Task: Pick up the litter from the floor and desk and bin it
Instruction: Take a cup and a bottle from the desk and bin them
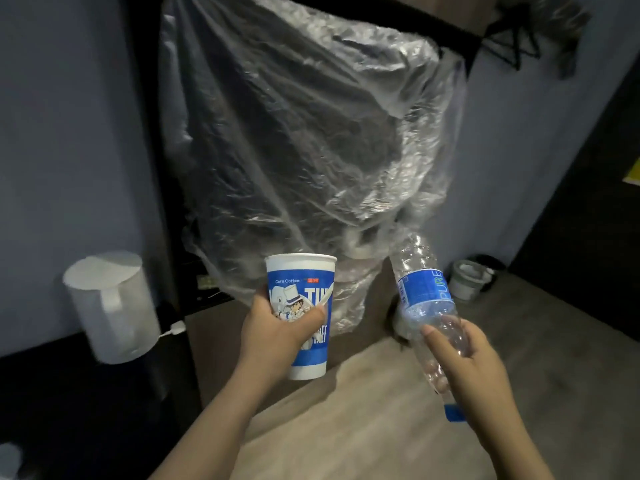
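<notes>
My left hand [273, 332] grips a blue and white paper cup [304, 292] with a cartoon print, held upright; a white plastic spoon [327, 295] is pinched against its side. My right hand [464, 362] holds a clear, crumpled plastic bottle [420, 292] with a blue label, its blue cap [454, 412] pointing down toward me. Both are raised above the wooden floor [363, 410]. A small white bin [467, 278] stands on the floor to the right, beyond the bottle.
A large clear plastic sheet [304, 133] drapes over something dark straight ahead. A white kettle [110, 306] with a cable sits on a dark surface at left. Blue walls stand on both sides. A dark door or cabinet [588, 237] is at right.
</notes>
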Demonstrator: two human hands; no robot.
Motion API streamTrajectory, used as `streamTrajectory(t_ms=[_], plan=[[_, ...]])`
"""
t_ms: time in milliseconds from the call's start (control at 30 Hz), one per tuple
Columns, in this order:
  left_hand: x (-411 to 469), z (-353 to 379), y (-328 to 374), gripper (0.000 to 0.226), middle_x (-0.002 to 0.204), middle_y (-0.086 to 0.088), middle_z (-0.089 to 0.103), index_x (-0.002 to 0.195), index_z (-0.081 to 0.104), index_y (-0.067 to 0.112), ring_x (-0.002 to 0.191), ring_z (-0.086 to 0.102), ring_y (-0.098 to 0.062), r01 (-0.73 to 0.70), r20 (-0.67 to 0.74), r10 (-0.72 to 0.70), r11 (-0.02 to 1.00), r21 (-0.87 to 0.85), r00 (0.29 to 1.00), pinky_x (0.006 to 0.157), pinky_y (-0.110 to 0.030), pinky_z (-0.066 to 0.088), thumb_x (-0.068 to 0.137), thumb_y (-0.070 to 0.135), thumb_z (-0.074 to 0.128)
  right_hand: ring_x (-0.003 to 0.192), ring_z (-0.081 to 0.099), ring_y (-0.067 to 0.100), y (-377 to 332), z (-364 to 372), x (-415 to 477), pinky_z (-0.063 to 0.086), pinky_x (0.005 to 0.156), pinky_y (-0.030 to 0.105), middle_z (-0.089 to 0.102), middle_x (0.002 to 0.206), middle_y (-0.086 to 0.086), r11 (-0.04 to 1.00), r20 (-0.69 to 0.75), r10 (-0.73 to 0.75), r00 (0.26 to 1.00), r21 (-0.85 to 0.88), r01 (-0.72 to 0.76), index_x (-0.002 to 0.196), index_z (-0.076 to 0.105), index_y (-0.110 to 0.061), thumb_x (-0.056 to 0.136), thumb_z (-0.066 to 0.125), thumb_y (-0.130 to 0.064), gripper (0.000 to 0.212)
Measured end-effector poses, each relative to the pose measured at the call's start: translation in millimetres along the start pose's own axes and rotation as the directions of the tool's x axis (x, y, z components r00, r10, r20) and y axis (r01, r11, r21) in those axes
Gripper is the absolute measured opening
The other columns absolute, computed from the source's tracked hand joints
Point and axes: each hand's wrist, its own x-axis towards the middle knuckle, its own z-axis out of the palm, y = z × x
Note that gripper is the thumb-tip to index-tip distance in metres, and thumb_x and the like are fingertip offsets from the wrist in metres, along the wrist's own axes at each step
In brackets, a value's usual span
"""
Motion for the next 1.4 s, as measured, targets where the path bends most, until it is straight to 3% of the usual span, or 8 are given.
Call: streamTrajectory(t_ms=[200,567,867,967,1067,1167,1267,1400], plan=[[-10.0,122.4,13.9,0.057,0.089,0.003,0.068,0.094,0.051,0.024,0.081,0.069,-0.016,-0.042,0.218,0.048,0.999,-0.032,0.975,0.069,-0.035,0.057,0.043,0.033,0.077,0.077,0.068,0.022,13.7,-103.7,27.5,0.05,0.053,0.032,0.067,0.089,-0.008,1.0,-0.192,0.012,0.981,-0.016,-0.016,0.099,0.059,-0.036,0.083,0.068,-0.036,0.018],[47.7,323.7,-3.5,0.062,0.088,0.001,0.072,0.093,0.057,0.025,0.082,0.07,-0.021,-0.112,0.424,0.108,0.994,-0.015,0.899,0.078,-0.05,0.057,0.037,0.045,0.075,0.077,0.066,0.015,60.2,-218.4,128.5,0.046,0.042,0.021,0.067,0.092,-0.004,0.997,-0.427,0.039,0.904,-0.046,-0.065,0.115,0.054,-0.035,0.084,0.066,-0.041,0.034],[139.3,474.1,18.9,0.054,0.082,0.008,0.069,0.091,0.053,0.025,0.072,0.066,-0.005,-0.157,0.555,0.131,0.988,-0.001,0.821,0.057,-0.019,0.045,0.044,0.04,0.076,0.081,0.062,0.006,65.0,-280.6,272.8,0.049,0.056,0.023,0.061,0.097,-0.014,0.994,-0.498,0.039,0.866,-0.068,-0.084,0.106,0.046,-0.044,0.085,0.066,-0.039,0.029],[160.4,520.0,20.1,0.05,0.082,0.009,0.067,0.09,0.052,0.025,0.072,0.064,-0.003,-0.166,0.584,0.122,0.986,0.022,0.803,0.057,-0.019,0.043,0.047,0.039,0.073,0.084,0.064,0.007,77.8,-298.1,307.7,0.049,0.062,0.024,0.062,0.098,-0.012,0.994,-0.516,0.047,0.855,-0.061,-0.091,0.111,0.048,-0.039,0.085,0.066,-0.039,0.031],[182.0,565.3,17.3,0.06,0.083,0.01,0.068,0.091,0.053,0.026,0.074,0.065,-0.003,-0.192,0.605,0.128,0.981,0.041,0.786,0.06,-0.022,0.045,0.04,0.049,0.074,0.084,0.066,0.011,89.8,-314.8,344.1,0.056,0.064,0.03,0.062,0.098,-0.011,0.992,-0.519,0.075,0.852,-0.048,-0.116,0.1,0.047,-0.046,0.085,0.065,-0.042,0.024],[203.6,612.7,12.5,0.053,0.083,0.011,0.067,0.092,0.051,0.026,0.07,0.063,0.001,-0.218,0.628,0.136,0.974,0.054,0.766,0.053,-0.013,0.041,0.049,0.043,0.076,0.085,0.067,0.014,109.0,-333.2,386.9,0.058,0.062,0.035,0.061,0.1,-0.01,0.992,-0.52,0.081,0.85,-0.038,-0.119,0.101,0.045,-0.047,0.085,0.063,-0.044,0.025],[228.8,662.7,8.6,0.052,0.086,0.009,0.065,0.097,0.051,0.024,0.07,0.061,0.0,-0.241,0.63,0.148,0.968,0.064,0.762,0.048,-0.01,0.039,0.058,0.034,0.083,0.085,0.067,0.013,126.7,-355.1,435.0,0.057,0.057,0.032,0.06,0.102,-0.01,0.992,-0.525,0.084,0.847,-0.037,-0.122,0.115,0.044,-0.042,0.085,0.062,-0.046,0.036],[266.4,737.7,7.5,0.054,0.087,0.01,0.067,0.098,0.051,0.024,0.074,0.062,-0.001,-0.232,0.613,0.142,0.97,0.069,0.777,0.055,-0.018,0.041,0.05,0.039,0.072,0.081,0.065,0.013,143.7,-394.3,510.3,0.053,0.051,0.024,0.06,0.1,-0.011,0.991,-0.523,0.086,0.848,-0.041,-0.126,0.119,0.043,-0.039,0.086,0.062,-0.045,0.038]])
